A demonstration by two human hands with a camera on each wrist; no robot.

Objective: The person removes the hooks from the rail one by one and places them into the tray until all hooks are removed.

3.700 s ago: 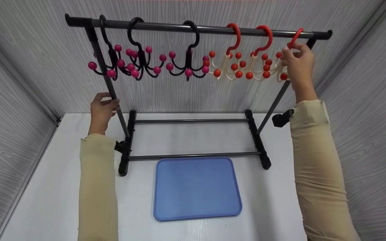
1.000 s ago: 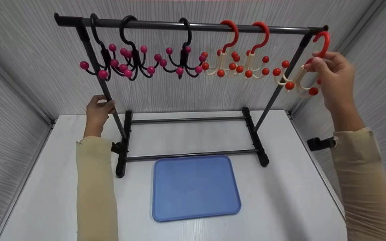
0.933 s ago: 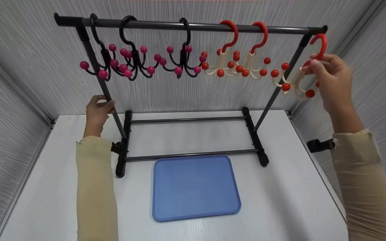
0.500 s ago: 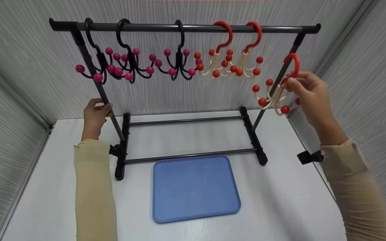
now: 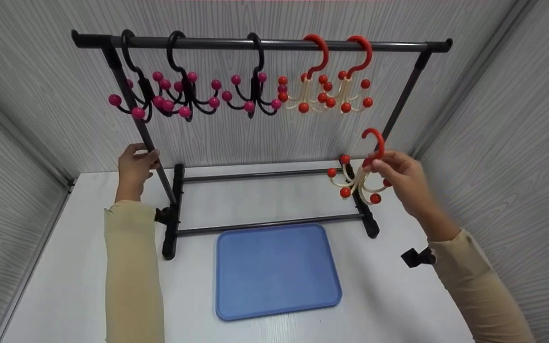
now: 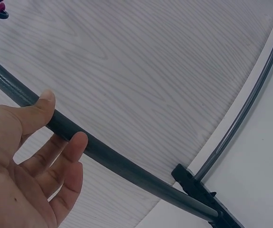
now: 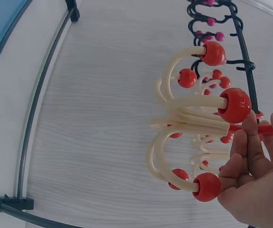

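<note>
My right hand (image 5: 404, 183) pinches the neck of a claw-shaped hanger (image 5: 361, 177) with a red hook, cream prongs and red balls. It is off the rail, above the right side of the rack's base. In the right wrist view, the hanger's prongs (image 7: 193, 121) point away from the fingers. My left hand (image 5: 135, 166) holds the left upright (image 5: 144, 129) of a dark garment rack, thumb (image 6: 45, 104) on one side and fingers on the other. From the top rail (image 5: 284, 45) hang two more red-hooked hangers (image 5: 346, 90) and three black ones (image 5: 254, 90) with pink balls.
A blue tray (image 5: 277, 271) lies on the white table (image 5: 389, 286) in front of the rack's lower crossbar (image 5: 274, 223). Grey wood-grain walls (image 5: 508, 143) enclose the back and sides. The right upright (image 5: 405, 95) stands just behind the held hanger.
My right hand has taken the rightmost red-hooked hanger off the rail's end, then brought it down and to the left. The left hand keeps its hold on the upright.
</note>
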